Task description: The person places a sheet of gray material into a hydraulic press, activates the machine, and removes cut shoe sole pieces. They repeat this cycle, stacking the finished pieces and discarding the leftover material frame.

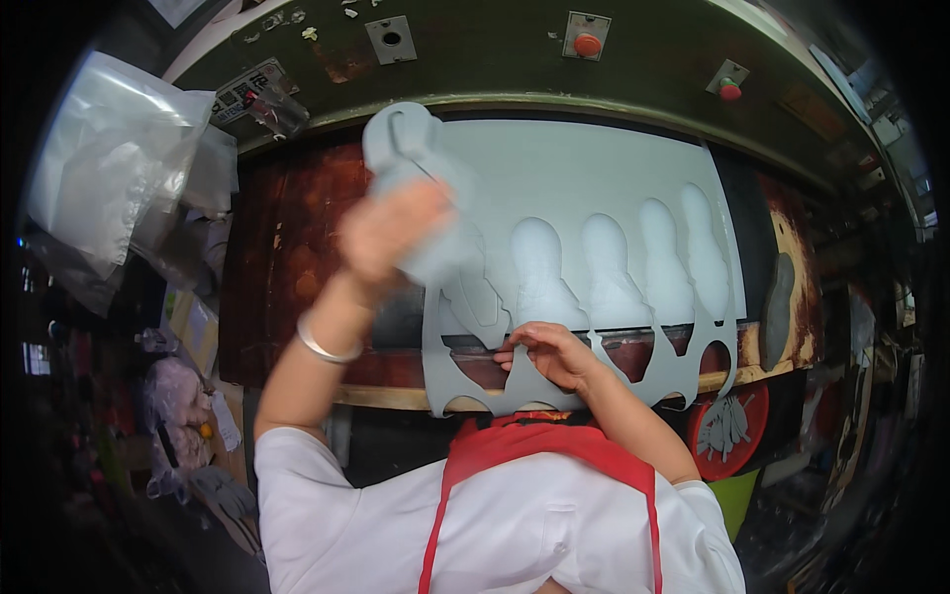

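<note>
My left hand (396, 233), smeared by motion, grips a blurred grey sole-shaped piece (401, 134) over the left end of a light grey sheet (584, 158). My right hand (554, 354) is at the sheet's near side, fingers loosely bent and partly apart; I see nothing held in it. Just beyond its fingertips lies a grey sole-shaped piece (480, 297). Along the sheet run several sole-shaped areas, among them a wide one (539, 267) and a narrow one (705, 243). The sheet's near edge is a cut-out web (633, 388) hanging toward my red apron.
Behind the reddish-brown board (307, 218) stands a green machine beam with a red button (587, 45). Clear plastic bags (119, 168) hang at the left. A red basin (732, 431) of grey scraps sits lower right. A dark curved piece (779, 307) lies at the right end.
</note>
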`<state>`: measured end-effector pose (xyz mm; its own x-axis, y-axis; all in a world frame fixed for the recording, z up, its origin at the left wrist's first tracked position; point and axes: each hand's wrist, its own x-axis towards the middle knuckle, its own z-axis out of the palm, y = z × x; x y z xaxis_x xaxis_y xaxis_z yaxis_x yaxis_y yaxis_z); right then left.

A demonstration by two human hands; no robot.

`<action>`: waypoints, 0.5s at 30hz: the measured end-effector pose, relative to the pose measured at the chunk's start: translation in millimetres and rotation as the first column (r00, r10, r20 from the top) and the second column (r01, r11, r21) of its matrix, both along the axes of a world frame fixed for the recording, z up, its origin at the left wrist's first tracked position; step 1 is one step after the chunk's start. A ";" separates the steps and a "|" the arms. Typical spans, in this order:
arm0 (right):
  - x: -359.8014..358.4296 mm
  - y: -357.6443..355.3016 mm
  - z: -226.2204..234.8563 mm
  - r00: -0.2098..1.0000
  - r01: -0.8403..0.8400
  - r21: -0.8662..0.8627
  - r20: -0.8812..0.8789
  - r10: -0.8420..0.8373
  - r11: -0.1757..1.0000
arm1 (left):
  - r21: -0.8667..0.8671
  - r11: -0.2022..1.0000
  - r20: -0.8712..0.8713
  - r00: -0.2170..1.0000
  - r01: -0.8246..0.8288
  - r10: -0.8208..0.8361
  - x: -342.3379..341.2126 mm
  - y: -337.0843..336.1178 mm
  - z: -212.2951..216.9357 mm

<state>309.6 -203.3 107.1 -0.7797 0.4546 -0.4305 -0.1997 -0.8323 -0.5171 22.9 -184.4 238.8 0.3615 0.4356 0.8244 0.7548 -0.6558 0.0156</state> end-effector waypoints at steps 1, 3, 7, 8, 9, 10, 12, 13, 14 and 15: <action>-1.3 0.1 -2.9 0.999 0.029 -0.042 -0.016 -0.030 0.999 | -0.085 0.993 -0.067 0.994 0.081 -0.087 18.9 -1.5 -30.1; -3.6 0.6 -7.5 0.997 0.062 -0.102 -0.032 -0.065 0.993 | -0.302 0.935 -0.150 0.959 0.188 -0.241 40.2 -15.2 -74.8; -5.5 4.6 -11.2 0.988 0.092 -0.217 -0.104 -0.116 0.972 | -0.580 0.790 -0.052 0.959 0.198 -0.278 35.6 -30.7 -109.3; -5.4 5.5 -11.3 0.981 0.108 -0.242 -0.131 -0.143 0.964 | -0.627 0.749 -0.067 0.944 0.213 -0.325 32.3 -32.6 -109.5; -4.8 5.9 -10.6 0.982 0.100 -0.259 -0.132 -0.138 0.961 | -0.644 0.727 -0.054 0.934 0.238 -0.354 29.1 -33.8 -108.1; -4.4 6.1 -9.9 0.981 0.109 -0.264 -0.126 -0.146 0.958 | -0.679 0.694 -0.058 0.926 0.238 -0.374 27.1 -34.5 -106.0; -3.6 5.3 -7.0 0.978 0.125 -0.229 -0.137 -0.159 0.965 | -0.647 0.736 -0.117 0.928 0.199 -0.354 27.6 -35.0 -102.9; -3.5 4.4 -5.3 0.974 0.133 -0.187 -0.156 -0.163 0.973 | -0.636 0.753 -0.159 0.926 0.170 -0.343 29.9 -34.4 -102.9; -3.3 3.0 -3.1 0.966 0.117 -0.147 -0.214 -0.147 0.982 | -0.610 0.773 -0.132 0.940 0.172 -0.313 32.3 -34.0 -103.3; -3.3 1.9 -0.8 0.966 0.140 -0.122 -0.200 -0.163 0.983 | -0.592 0.787 -0.094 0.955 0.174 -0.281 35.0 -31.8 -104.3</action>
